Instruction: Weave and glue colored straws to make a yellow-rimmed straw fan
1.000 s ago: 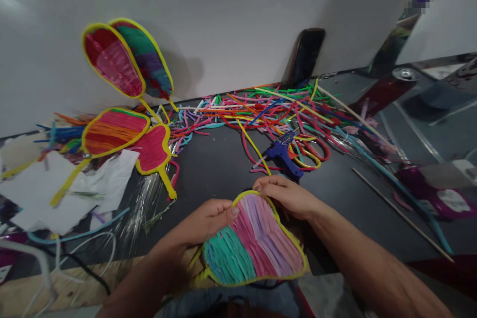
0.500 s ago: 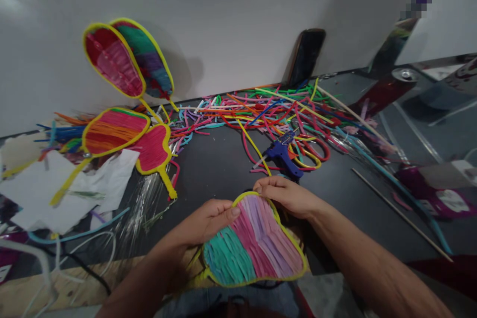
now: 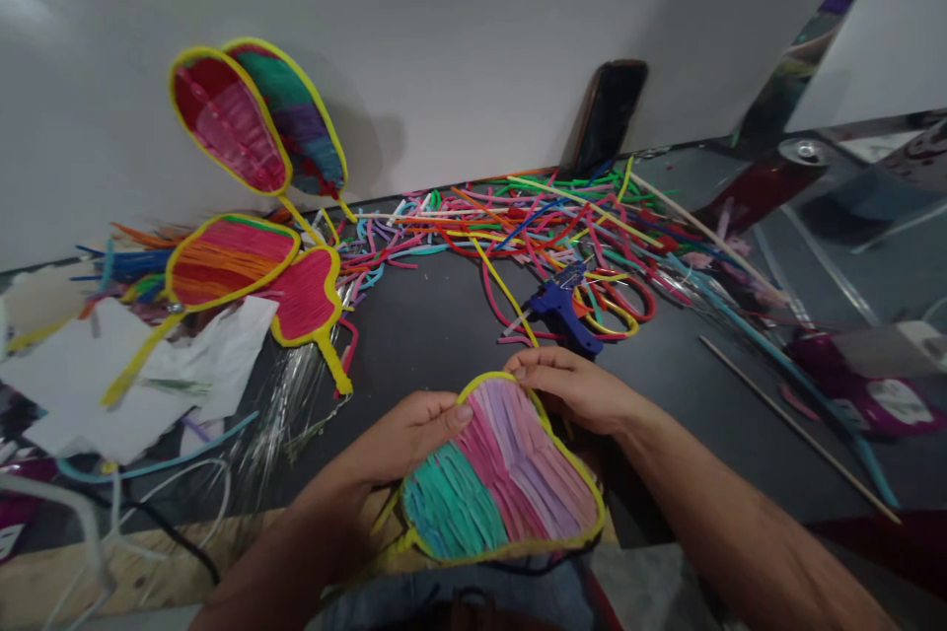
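A pipe-cleaner panel (image 3: 499, 473) with a wavy outline is held low in front of me, banded in teal, pink and lilac with a yellow rim. My left hand (image 3: 425, 434) grips its upper left edge, thumb on the front and the other fingers behind. At the top right of the rim, my right hand (image 3: 566, 385) pinches the yellow edging, its fingertips partly hidden. A long yellow pipe cleaner (image 3: 507, 288) runs from the pile down to my right fingers; whether it joins the rim I cannot tell. Just beyond that hand lies a blue glue gun (image 3: 566, 311).
Scissors (image 3: 618, 306) lie beside the glue gun. Loose pipe cleaners (image 3: 436, 217) line the wall. Finished yellow-rimmed panels (image 3: 233, 261) stand and lie at left, over white paper (image 3: 96, 385). A phone (image 3: 611, 113) leans on the wall; a red can (image 3: 769, 182) and a stick (image 3: 799, 429) are at right.
The panel has shifted slightly upward and tilted a little in my hands. Both hands keep nearly the same grip; the things on the table have not moved.
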Action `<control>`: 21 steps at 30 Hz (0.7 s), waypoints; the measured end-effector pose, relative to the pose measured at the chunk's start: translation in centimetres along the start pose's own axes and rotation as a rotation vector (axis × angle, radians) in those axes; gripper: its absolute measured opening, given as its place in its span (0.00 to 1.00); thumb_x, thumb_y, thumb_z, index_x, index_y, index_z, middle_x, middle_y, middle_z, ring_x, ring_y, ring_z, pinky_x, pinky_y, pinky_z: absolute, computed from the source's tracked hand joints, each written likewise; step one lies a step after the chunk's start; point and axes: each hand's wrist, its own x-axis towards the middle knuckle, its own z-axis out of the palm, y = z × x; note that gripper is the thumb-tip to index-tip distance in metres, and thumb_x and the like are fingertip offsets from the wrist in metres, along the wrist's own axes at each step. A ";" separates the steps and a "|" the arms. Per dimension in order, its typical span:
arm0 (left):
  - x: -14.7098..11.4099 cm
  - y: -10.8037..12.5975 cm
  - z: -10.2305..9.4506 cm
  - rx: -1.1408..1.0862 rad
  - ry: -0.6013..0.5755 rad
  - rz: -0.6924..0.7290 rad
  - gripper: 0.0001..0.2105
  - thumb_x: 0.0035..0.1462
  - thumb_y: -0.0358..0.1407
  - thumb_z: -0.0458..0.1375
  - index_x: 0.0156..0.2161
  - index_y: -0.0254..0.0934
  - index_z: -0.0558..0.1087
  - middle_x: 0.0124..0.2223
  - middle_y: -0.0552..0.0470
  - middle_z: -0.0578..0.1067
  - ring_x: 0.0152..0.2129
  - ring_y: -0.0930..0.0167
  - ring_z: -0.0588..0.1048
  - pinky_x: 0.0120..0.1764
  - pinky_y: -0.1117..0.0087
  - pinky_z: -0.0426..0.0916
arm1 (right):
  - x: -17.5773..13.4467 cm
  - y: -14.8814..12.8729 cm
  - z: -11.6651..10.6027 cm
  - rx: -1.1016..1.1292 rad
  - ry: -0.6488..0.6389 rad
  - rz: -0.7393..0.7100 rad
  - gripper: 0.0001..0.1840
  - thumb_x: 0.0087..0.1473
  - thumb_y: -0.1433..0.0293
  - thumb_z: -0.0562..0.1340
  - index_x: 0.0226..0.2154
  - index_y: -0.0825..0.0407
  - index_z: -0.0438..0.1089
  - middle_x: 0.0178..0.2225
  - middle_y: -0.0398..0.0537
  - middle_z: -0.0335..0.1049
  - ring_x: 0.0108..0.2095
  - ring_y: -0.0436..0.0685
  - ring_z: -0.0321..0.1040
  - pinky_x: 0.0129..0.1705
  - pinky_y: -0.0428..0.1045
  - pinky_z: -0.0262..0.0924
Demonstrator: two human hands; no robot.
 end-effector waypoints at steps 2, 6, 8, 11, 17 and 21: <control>0.0 0.0 0.0 0.006 -0.006 0.003 0.26 0.54 0.58 0.55 0.33 0.30 0.72 0.29 0.51 0.73 0.24 0.73 0.67 0.30 0.71 0.64 | 0.0 0.1 0.0 0.010 0.000 0.002 0.14 0.42 0.59 0.67 0.25 0.53 0.69 0.18 0.36 0.59 0.18 0.44 0.51 0.21 0.43 0.45; 0.0 0.0 -0.1 0.005 -0.014 0.017 0.26 0.55 0.57 0.55 0.34 0.31 0.73 0.29 0.50 0.74 0.25 0.71 0.69 0.31 0.71 0.65 | 0.1 0.3 -0.2 -0.011 -0.003 -0.008 0.16 0.42 0.58 0.67 0.25 0.53 0.69 0.18 0.36 0.57 0.18 0.45 0.49 0.21 0.43 0.45; 0.0 0.0 -0.1 0.001 -0.023 0.021 0.25 0.55 0.57 0.55 0.34 0.31 0.73 0.29 0.51 0.74 0.25 0.71 0.70 0.32 0.71 0.66 | 0.1 0.4 -0.2 -0.027 0.010 -0.030 0.17 0.43 0.56 0.67 0.26 0.53 0.70 0.19 0.37 0.59 0.20 0.45 0.51 0.22 0.44 0.46; 0.1 0.0 0.1 -0.011 -0.055 0.017 0.25 0.55 0.57 0.55 0.35 0.31 0.73 0.30 0.51 0.74 0.25 0.72 0.69 0.32 0.72 0.65 | 0.1 0.3 0.0 -0.082 0.007 -0.075 0.21 0.46 0.51 0.65 0.29 0.53 0.71 0.24 0.40 0.64 0.24 0.47 0.57 0.27 0.45 0.52; 0.2 0.0 0.5 0.053 -0.025 0.028 0.26 0.54 0.58 0.54 0.33 0.32 0.71 0.28 0.54 0.71 0.24 0.74 0.66 0.30 0.73 0.62 | -0.2 -0.1 0.7 -0.259 -0.068 -0.014 0.23 0.41 0.53 0.70 0.32 0.54 0.71 0.26 0.39 0.68 0.25 0.46 0.60 0.29 0.44 0.55; 0.3 -0.2 0.5 0.035 -0.020 0.017 0.27 0.53 0.59 0.54 0.33 0.32 0.71 0.28 0.52 0.72 0.25 0.72 0.68 0.31 0.72 0.64 | -0.1 0.2 0.7 -0.285 -0.010 -0.035 0.22 0.43 0.52 0.69 0.29 0.54 0.70 0.24 0.39 0.65 0.23 0.46 0.58 0.26 0.44 0.52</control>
